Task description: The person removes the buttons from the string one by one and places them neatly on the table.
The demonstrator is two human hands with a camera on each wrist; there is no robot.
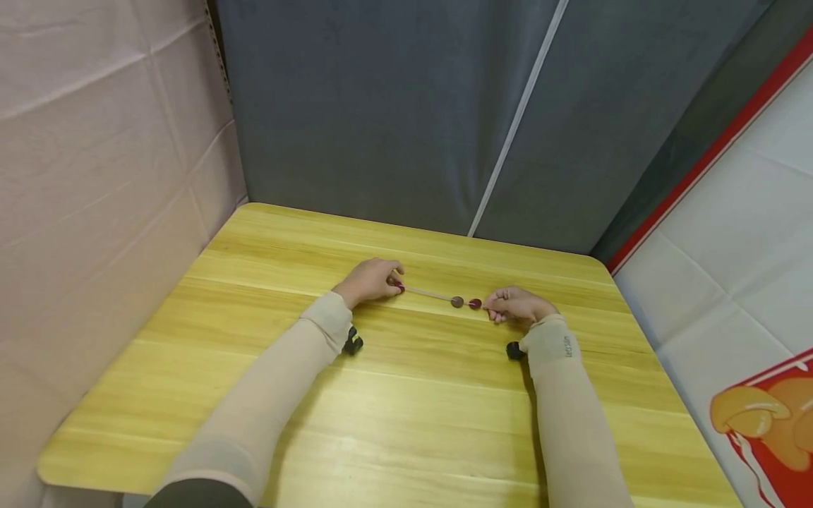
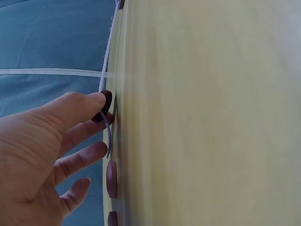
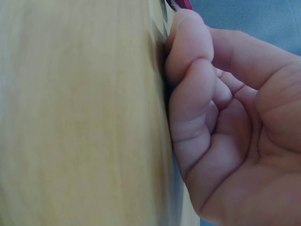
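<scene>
Head view: yellow wooden bench (image 1: 394, 409), both hands resting toward its far edge. A pale cord (image 1: 428, 293) runs taut between them, with a grey-brown bead (image 1: 456, 302) and a dark red bead (image 1: 474, 304) threaded near the right end. Left hand (image 1: 370, 281) pinches the cord's left end at another dark red bead (image 1: 399, 285). Right hand (image 1: 517, 305) has fingers curled, pinching the right end just beside the dark red bead. Grey fabric backdrop (image 1: 381, 106) rises behind the far edge.

Left wrist view: thumb and forefinger pinch the dark red bead (image 2: 106, 104) against the bench surface (image 2: 211, 113); cord (image 2: 107, 61) leads away from it. Other fingers are loosely spread. Two more reddish beads (image 2: 111, 179) lie on the bench beside the lower fingers.

Right wrist view: right hand (image 3: 225, 117) curled, fingertips pressed together at the bench; a sliver of dark red shows above the forefinger (image 3: 181, 4). Cord not visible.
</scene>
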